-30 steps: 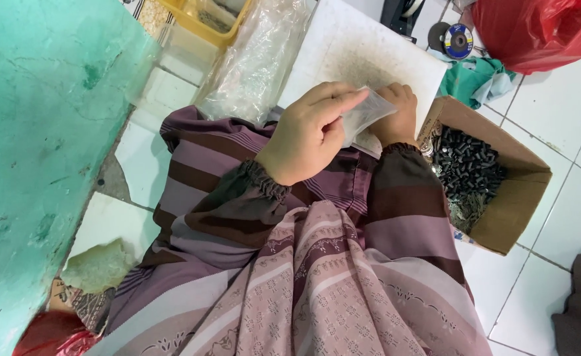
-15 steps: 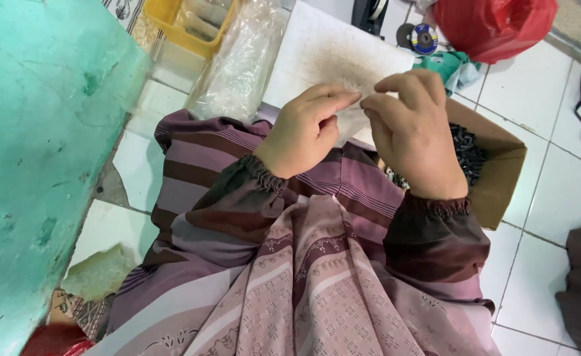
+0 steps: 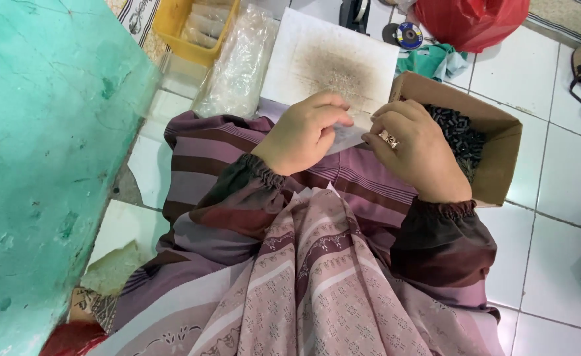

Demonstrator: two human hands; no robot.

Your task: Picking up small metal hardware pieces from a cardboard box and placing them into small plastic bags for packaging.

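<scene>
White floor tiles (image 3: 567, 178) surround the lap where left hand (image 3: 304, 134) and right hand (image 3: 414, 153) pinch a small clear bag (image 3: 347, 137).

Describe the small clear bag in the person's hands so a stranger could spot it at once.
Start at the open cardboard box of small dark parts on the white tiled floor. Just left of it, above the striped lap, the left hand and right hand pinch a small clear plastic bag between them. Unlike the long stack of bags beyond, it is single and held.
</scene>
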